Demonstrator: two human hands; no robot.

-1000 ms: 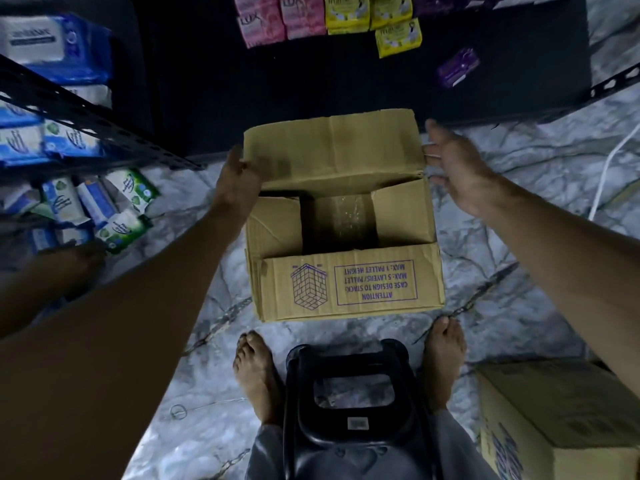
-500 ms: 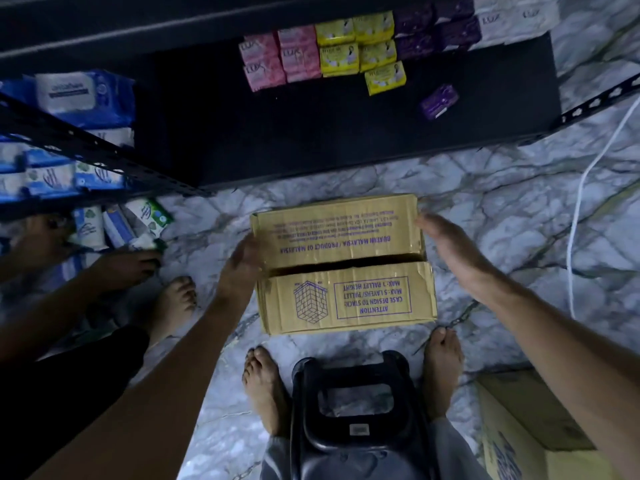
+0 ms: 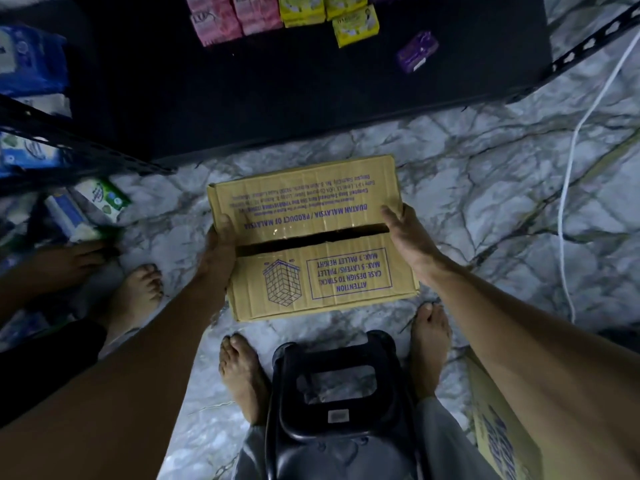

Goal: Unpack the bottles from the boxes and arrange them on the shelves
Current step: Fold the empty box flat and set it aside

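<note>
The marble floor fills most of the frame. The black shelf is seen across the upper part, with pink packs, yellow packs and one purple pack placed near its far edge. In the centre the cardboard box stands on the floor, just below the shelf edge and just above the black stool at the bottom of the frame. A change is noted here. One second ago the far flap was raised and the inside was open to view, and no bottles were shown there. Half a second ago this flap was already brought down. Now both long flaps are laid flat, with only a narrow dark gap left between them. From this it is judged that the box is being closed and not unpacked, perhaps because it is empty. The second box at the lower right edge is then probably the next to be opened, but this cannot be confirmed. No bottles are seen anywhere in the frame. The hands are held apart, one at each end of the gap. The left hand is placed on the left end of the box top, with the thumb lying on the far flap; whether its fingers are curled round the side cannot be told. The right hand is laid on the right end, with straight fingers pressed on the far flap.
</note>
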